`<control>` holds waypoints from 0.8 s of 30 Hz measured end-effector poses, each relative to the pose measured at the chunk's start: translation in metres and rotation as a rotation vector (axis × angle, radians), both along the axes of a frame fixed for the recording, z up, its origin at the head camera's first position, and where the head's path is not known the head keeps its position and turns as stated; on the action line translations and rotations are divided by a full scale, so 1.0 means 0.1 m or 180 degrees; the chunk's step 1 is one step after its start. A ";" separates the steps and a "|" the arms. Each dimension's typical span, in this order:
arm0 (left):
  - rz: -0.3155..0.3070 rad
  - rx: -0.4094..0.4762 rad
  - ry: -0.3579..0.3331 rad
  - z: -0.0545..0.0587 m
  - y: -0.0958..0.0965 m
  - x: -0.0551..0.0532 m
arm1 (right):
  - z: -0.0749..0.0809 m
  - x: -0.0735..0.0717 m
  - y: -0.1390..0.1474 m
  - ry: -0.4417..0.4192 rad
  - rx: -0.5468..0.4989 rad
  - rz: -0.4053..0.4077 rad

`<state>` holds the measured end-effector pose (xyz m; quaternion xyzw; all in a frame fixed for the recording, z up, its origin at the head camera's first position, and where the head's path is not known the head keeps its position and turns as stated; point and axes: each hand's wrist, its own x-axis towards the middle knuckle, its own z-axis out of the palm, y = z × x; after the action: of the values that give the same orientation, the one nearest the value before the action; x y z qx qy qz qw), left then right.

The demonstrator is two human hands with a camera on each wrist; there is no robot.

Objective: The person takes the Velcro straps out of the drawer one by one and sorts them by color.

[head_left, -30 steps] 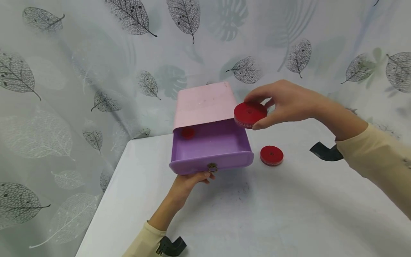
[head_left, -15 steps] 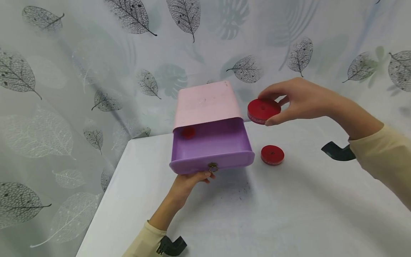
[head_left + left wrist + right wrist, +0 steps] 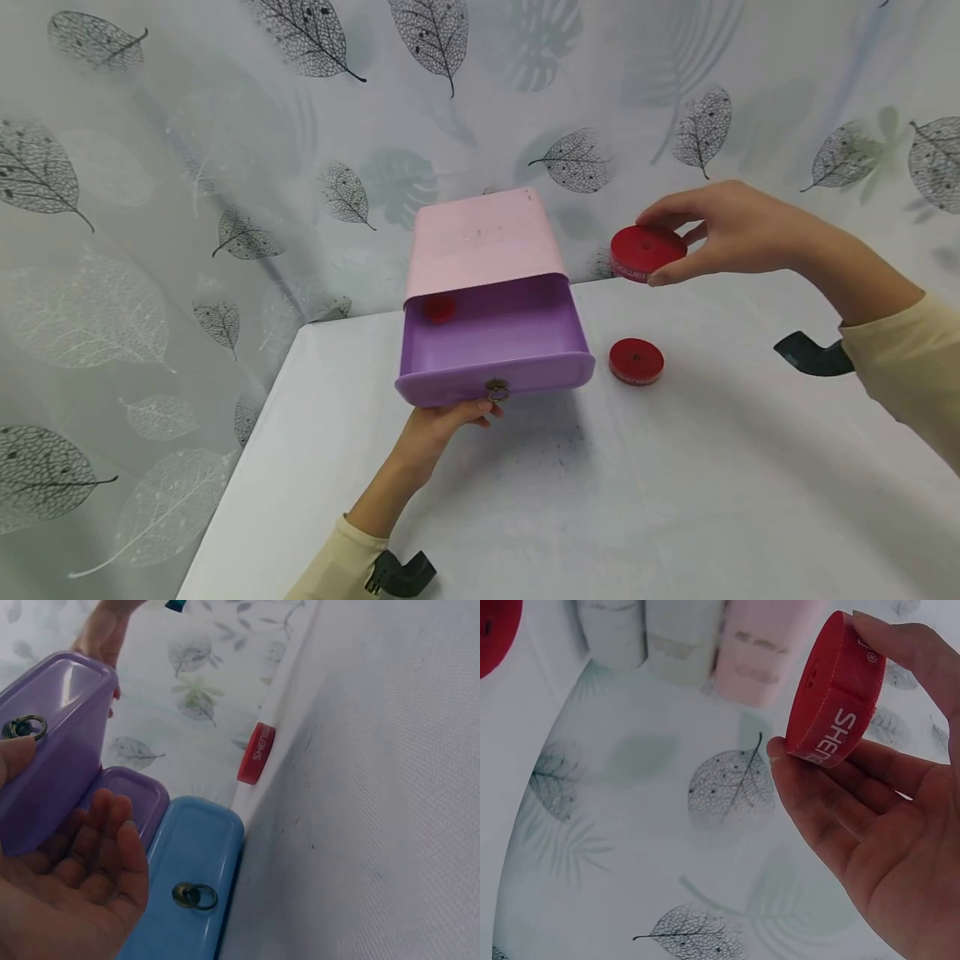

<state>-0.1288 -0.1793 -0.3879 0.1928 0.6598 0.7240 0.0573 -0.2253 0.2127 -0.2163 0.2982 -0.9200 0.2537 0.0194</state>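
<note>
My right hand (image 3: 738, 225) holds a roll of red tape (image 3: 647, 252) by its rim, in the air right of the drawer unit. In the right wrist view white lettering shows on the roll (image 3: 832, 697). My left hand (image 3: 431, 442) is under the pulled-out purple drawer (image 3: 495, 371), its thumb at the front near the ring pull (image 3: 497, 390). Seen from the left wrist, its other fingers (image 3: 101, 847) are loosely bent below the drawer. A small red round thing (image 3: 439, 310) lies at the drawer's back left. Another red tape roll (image 3: 636, 362) lies flat on the table.
The drawer unit has a pink top (image 3: 483, 242). Below the open drawer, the left wrist view shows another purple drawer front (image 3: 135, 791) and a blue one (image 3: 195, 855) with its own ring. A leaf-print curtain (image 3: 360, 108) hangs behind the white table (image 3: 600, 517).
My right hand has moved right, away from the drawer, carrying the tape roll. The left hand, the drawer and the roll on the table have stayed put.
</note>
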 end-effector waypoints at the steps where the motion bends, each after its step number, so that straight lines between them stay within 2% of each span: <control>1: 0.0003 -0.0004 0.0005 0.00 0.00 0.00 | -0.01 -0.01 0.01 -0.0009 0.0002 -0.0023; 14: 0.0008 0.0004 -0.0026 0.00 0.00 0.00 | -0.18 -0.09 0.16 -0.0111 0.0116 -0.0325; 24: 0.0036 -0.0022 -0.0031 0.00 0.00 0.00 | -0.32 -0.14 0.30 -0.0196 0.0061 -0.0428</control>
<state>-0.1284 -0.1795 -0.3881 0.1853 0.6632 0.7229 0.0571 -0.2397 0.2426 -0.2484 0.2280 -0.9404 0.2521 0.0051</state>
